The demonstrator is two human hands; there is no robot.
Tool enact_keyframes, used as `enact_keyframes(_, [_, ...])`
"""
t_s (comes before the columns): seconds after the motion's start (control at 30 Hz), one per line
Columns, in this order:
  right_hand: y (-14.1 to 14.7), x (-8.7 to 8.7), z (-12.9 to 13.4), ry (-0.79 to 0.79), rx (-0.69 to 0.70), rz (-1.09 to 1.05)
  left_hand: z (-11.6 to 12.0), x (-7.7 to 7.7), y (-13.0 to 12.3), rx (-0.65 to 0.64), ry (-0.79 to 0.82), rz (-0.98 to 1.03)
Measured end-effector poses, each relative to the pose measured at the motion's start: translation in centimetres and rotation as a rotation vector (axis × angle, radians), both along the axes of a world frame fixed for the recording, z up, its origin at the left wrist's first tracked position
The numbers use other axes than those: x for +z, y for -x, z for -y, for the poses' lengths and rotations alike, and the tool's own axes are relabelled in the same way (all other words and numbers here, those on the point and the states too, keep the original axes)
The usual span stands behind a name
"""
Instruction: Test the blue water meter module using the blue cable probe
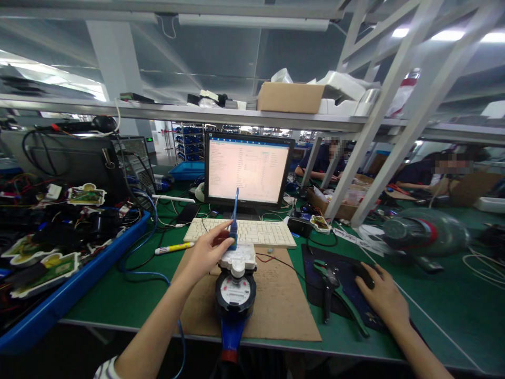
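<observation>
My left hand [211, 247] pinches a blue cable connector [233, 237] between thumb and fingers, and a blue lead rises from it in front of the monitor. The connector is over a white module [241, 257]; whether they touch, I cannot tell. Nearer to me is a water meter [235, 292] with a white round dial, black ring and blue body, on a sheet of cardboard [284, 310]. On the right, my right hand [382, 295] is closed over a dark computer mouse [365, 275] on a black mouse pad [311, 271].
Behind the module are a white keyboard [272, 233] and a lit monitor [246, 168]. Green-handled pliers [335, 289] lie left of the mouse. A blue tray [98, 263] of circuit parts fills the left. A power tool [426, 231] lies right; two people sit beyond the frame.
</observation>
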State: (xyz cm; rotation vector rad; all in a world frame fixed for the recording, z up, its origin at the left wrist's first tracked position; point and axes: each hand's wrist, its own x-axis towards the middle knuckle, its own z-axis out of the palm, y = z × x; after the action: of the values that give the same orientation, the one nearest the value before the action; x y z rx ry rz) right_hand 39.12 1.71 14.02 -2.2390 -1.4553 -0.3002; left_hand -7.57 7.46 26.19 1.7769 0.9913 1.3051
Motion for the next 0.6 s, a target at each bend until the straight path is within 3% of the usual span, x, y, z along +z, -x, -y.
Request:
enact_keyframes(0.27, [-0.8, -0.9, -0.3, 0.027, 0.026, 0.098, 0.1, -1.8, 0.1, 0.066, -0.132, -0.033])
enact_keyframes(0.6, [-1.2, -1.4, -0.4, 0.005, 0.015, 0.121, 0.5, -1.8, 0.0, 0.075, -0.13, -0.013])
